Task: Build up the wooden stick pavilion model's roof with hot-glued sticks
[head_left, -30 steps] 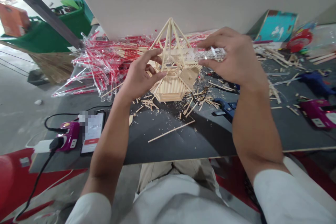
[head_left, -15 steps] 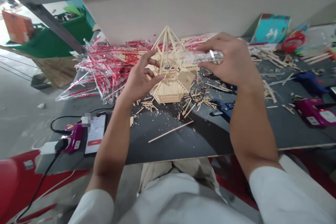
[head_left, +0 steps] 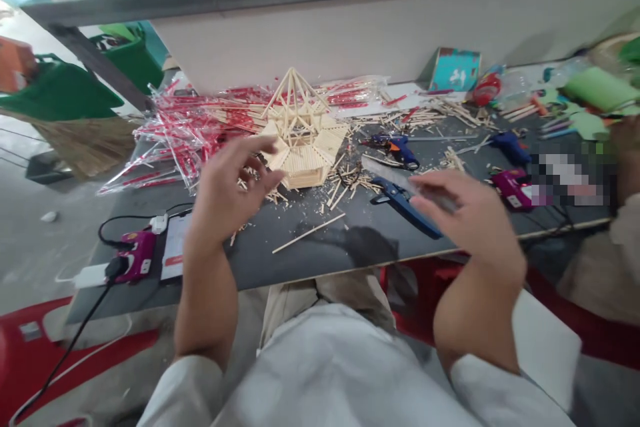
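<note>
A model built of thin wooden sticks [head_left: 305, 168], with a pointed frame on top and a slatted base, stands on the dark table. My left hand [head_left: 233, 187] is just left of its base, apart from it, fingers curled loosely around nothing. My right hand [head_left: 463, 213] pinches a clear plastic ruler [head_left: 383, 170], blurred by motion, over the table to the model's right. Below the ruler lies a blue-handled cutter [head_left: 407, 208]. One loose stick [head_left: 309, 233] lies in front of the model, and short cut pieces are scattered around its base.
Plastic-wrapped stick packs [head_left: 175, 140] pile up on the left. A glue gun [head_left: 397, 148] lies behind the cutter, another glue gun [head_left: 510, 145] farther right. A phone [head_left: 173, 247] and a purple power socket [head_left: 137, 255] sit at front left. Another person's sleeve [head_left: 627, 230] shows at far right.
Both hands have drawn back from the model toward me. My right hand has swung down and right with the ruler, away from the model's top. The view has turned rightward.
</note>
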{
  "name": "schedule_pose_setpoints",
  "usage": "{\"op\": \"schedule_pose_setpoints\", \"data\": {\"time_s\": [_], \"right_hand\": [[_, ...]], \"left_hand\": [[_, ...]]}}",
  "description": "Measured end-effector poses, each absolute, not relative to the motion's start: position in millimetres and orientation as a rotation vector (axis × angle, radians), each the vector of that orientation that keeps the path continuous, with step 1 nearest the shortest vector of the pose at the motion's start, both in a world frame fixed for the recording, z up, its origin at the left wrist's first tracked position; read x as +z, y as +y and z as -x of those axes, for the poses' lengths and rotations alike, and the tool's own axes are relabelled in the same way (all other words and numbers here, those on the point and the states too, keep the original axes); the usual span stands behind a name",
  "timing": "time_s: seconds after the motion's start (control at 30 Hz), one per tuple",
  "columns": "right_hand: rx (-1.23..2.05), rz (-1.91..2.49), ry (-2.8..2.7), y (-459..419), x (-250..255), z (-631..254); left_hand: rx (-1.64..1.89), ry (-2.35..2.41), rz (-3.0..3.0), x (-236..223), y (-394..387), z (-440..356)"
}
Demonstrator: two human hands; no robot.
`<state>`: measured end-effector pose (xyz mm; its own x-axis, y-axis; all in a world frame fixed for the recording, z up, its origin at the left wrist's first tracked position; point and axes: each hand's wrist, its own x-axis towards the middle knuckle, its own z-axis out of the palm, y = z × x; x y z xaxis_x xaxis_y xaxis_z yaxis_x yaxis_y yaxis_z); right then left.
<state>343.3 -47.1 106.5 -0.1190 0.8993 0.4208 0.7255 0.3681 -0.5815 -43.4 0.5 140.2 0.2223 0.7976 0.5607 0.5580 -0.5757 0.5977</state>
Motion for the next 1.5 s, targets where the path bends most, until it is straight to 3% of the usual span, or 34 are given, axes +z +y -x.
{"op": "schedule_pose_setpoints", "data": {"time_s": [0.13, 0.27, 0.37, 0.53, 0.7, 0.93, 1.2, 1.33, 1.5], "right_hand": [[1.182, 1.351, -1.593, -104, 52, -296], [1.647, 1.194, -1.650, -136, 13, -237], [1.601, 1.116, -1.800, -141, 8, -214], [1.131, 1.239, -1.934, -103, 16, -229], [0.621, 1.338, -2.105, -15, 8, -252], [0.497, 1.208, -2.524, 47, -4, -248], [0.653, 1.132, -2.391, 47, 46, -246], [1.142, 0.975, -1.775, 35, 55, -206], [1.391, 0.965, -1.408, 16, 31, -171]], "left_hand": [[1.216, 1.144, -1.632, 71, -64, 8], [1.100, 0.984, -1.228, 7, -111, -29], [1.229, 1.044, -1.033, -3, -119, -42], [1.355, 1.087, -0.981, 17, -89, -20], [1.175, 1.132, -1.163, 34, -40, 11], [0.963, 1.074, -1.403, 54, 11, 9], [1.304, 0.937, -1.360, 25, 19, -4], [1.404, 1.014, -1.302, 15, 11, -7], [1.354, 0.996, -1.250, 20, 3, -8]]}}
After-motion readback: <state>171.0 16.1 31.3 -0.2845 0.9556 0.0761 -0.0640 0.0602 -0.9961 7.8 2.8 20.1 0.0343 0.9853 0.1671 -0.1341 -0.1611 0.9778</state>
